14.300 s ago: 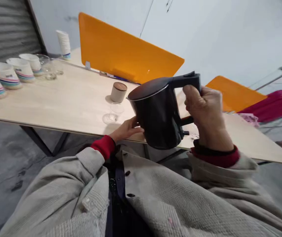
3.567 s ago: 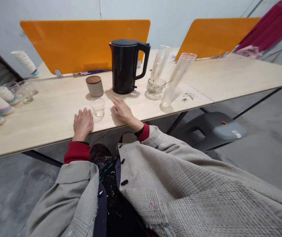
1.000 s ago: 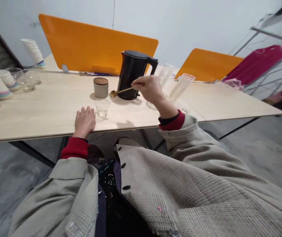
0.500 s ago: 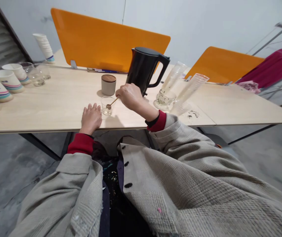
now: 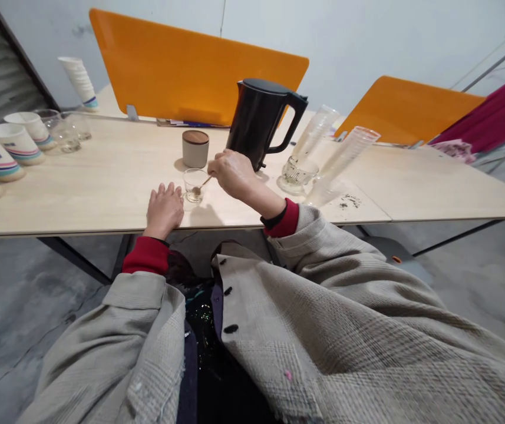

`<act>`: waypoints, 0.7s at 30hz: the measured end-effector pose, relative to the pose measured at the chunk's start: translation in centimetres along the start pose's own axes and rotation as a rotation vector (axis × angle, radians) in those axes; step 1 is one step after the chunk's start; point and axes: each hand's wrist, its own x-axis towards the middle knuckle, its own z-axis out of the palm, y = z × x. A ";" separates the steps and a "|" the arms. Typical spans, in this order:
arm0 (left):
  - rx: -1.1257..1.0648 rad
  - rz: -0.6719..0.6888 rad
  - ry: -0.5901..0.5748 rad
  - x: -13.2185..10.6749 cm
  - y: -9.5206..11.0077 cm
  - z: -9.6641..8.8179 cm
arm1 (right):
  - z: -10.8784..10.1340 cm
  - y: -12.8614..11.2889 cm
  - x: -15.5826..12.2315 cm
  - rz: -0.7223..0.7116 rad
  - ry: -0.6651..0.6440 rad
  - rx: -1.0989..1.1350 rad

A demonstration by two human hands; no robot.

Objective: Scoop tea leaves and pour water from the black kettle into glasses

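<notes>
My right hand [image 5: 235, 174] pinches the thin handle of a small wooden spoon [image 5: 207, 180]. The spoon's round bowl is low inside a small clear cup [image 5: 187, 185] near the table's front edge. What is in the bowl is too small to make out. Just left of the cup, my left hand [image 5: 165, 208] lies on the table with its fingers stretched out, the fingertips close beside the cup. A grey canister [image 5: 195, 154] with a wooden lid stands behind the cup. Behind my right hand is a black electric kettle [image 5: 256, 121].
Several striped paper cups [image 5: 13, 144] and glass cups [image 5: 70, 141] line the left, with a paper cup stack [image 5: 79, 82] behind. Right of the kettle are a glass with dark bits [image 5: 296, 176] and leaning clear cup stacks [image 5: 349, 150]. Dark crumbs [image 5: 350, 201] lie nearby. Orange dividers [image 5: 199, 65] stand behind.
The spoon's bowl has sunk slightly lower in the clear cup, my right hand moving down a little with it. My left hand stays flat on the table. The view has shifted slightly.
</notes>
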 end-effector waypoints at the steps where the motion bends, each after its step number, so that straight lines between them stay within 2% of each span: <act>1: -0.001 0.003 -0.001 0.0 0.0 0.0 | 0.0 0.0 0.0 -0.001 -0.007 0.001; 5: 0.001 0.005 -0.009 0.0 0.0 0.0 | 0.2 -0.2 0.1 0.057 0.025 -0.005; 9: -0.009 0.009 0.004 0.0 0.0 0.0 | 0.2 -0.2 0.1 0.071 -0.014 -0.013; 14: 0.001 0.006 0.003 -0.1 0.1 0.0 | 0.1 0.4 0.0 0.125 0.043 0.023; 18: -0.005 0.009 -0.005 -0.1 0.1 -0.1 | 0.2 1.1 -0.1 0.132 0.101 0.095; 21: -0.009 0.009 -0.002 -0.1 0.1 -0.2 | 0.3 1.1 -0.2 0.116 0.090 0.131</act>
